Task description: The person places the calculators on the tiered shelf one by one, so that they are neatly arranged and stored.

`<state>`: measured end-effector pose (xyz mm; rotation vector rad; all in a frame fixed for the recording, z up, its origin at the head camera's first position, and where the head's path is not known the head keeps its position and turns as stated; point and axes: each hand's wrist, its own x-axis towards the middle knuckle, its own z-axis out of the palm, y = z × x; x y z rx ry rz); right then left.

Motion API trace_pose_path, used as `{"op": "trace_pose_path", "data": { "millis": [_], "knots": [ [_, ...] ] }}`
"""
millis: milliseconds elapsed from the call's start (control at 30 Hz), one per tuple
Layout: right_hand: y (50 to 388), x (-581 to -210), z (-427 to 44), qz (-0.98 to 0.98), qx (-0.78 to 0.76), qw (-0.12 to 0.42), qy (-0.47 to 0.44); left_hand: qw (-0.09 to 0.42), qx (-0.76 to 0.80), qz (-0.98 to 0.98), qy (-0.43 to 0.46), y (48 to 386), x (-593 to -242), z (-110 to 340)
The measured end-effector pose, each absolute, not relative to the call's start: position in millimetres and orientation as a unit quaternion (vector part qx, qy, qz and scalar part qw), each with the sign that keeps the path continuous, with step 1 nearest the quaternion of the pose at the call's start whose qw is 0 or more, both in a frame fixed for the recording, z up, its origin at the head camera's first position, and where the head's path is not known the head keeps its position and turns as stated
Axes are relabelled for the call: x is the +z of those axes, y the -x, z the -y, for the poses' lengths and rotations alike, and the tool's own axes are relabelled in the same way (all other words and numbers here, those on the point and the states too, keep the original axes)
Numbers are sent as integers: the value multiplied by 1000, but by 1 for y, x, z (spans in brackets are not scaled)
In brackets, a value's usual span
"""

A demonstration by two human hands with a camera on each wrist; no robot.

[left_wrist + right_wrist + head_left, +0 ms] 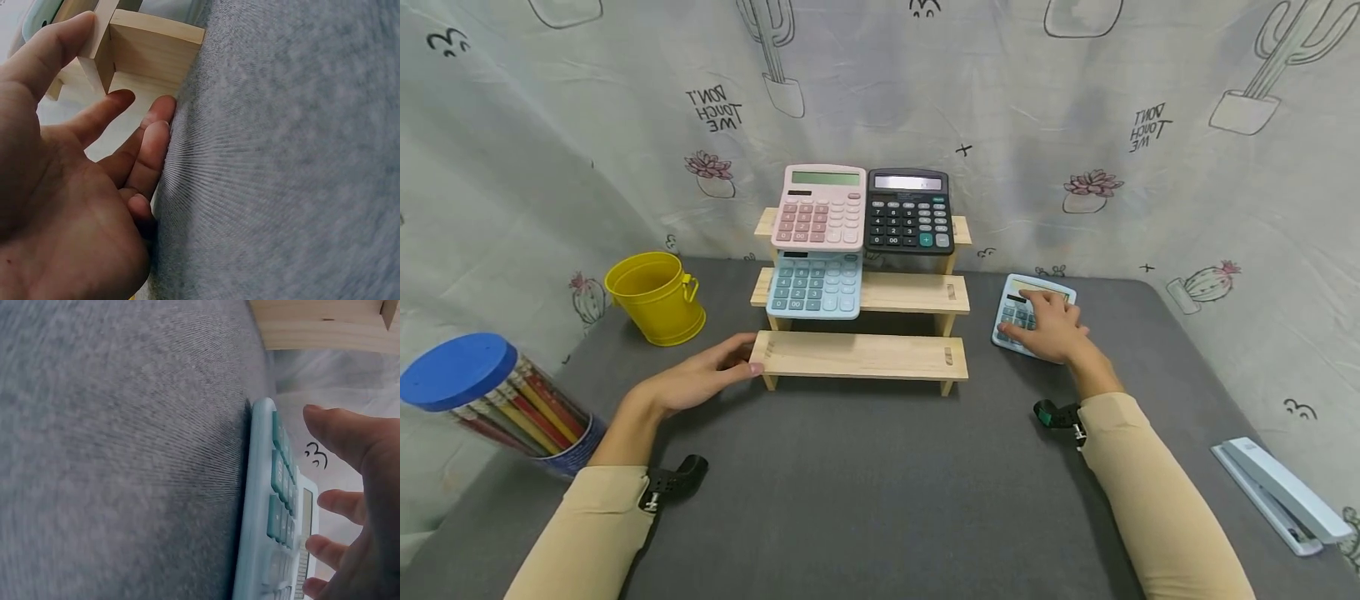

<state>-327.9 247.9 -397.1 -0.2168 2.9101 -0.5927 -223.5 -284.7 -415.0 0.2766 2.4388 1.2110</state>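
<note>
My left hand [703, 377] is at the left end of the lowest board of a three-tier wooden display stand [861, 356]. In the left wrist view, thumb and forefinger pinch the end of that board [100, 47], with the other fingers loosely bent by the cloth. My right hand [1051, 327] hovers over a light blue calculator [1006, 321] lying right of the stand. Its fingers are spread, and the right wrist view shows a gap between thumb and calculator keys [281, 481]. On the stand are a pink calculator [820, 208], a black calculator [910, 212] and another blue calculator [815, 287].
A yellow bucket [657, 300] stands left of the stand. Nearer on the left is a blue-lidded tub of pencils [523, 404], beside my left forearm. A light blue stapler [1281, 492] lies at the right edge of the grey tabletop [880, 483]. A patterned curtain [1000, 100] hangs behind.
</note>
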Motion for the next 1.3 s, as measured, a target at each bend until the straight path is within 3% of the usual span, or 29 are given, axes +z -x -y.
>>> {"op": "trace_pose_path", "data": {
  "millis": [900,1300],
  "knots": [
    [335,-407,-233,-973,-203,102,-45,196,436,-872,-105,225,-417,283],
    [331,-407,-234,-975,-213,59,-25,195,428,-876,-107,224,-417,286]
  ]
}}
